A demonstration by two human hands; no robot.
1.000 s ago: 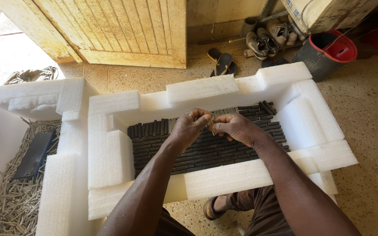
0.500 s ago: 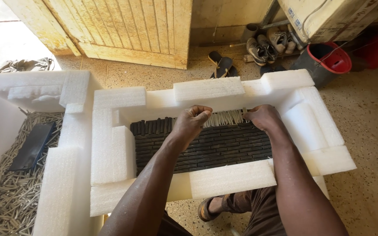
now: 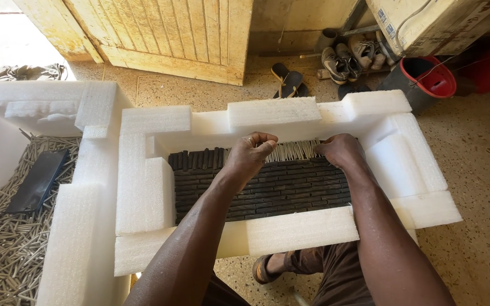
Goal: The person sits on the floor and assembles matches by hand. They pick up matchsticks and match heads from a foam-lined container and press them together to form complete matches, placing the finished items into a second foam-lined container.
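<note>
Left hand (image 3: 252,152): fingers curled into a loose fist, tips pinched onto the left end of a row of pale thin sticks (image 3: 297,151). Right hand (image 3: 341,151): fingers bent down over the right end of the same row, gripping or pressing it; can't tell which, tips are hidden. The sticks stand side by side between both hands, along the far edge of a dark mat of stacked strips (image 3: 267,190).

The mat lies flat inside a white foam frame (image 3: 290,229), sticks at its back against the far foam wall. The frame sits on the speckled floor (image 3: 483,170), above the person's knees and a sandalled foot (image 3: 263,268).

To the left, touching it, is a second foam frame (image 3: 75,243) filled with loose pale sticks and a flat dark slab (image 3: 36,181).

Beyond: wooden door (image 3: 165,34), sandals (image 3: 287,79), shoes (image 3: 350,56), red bucket (image 3: 426,76).
</note>
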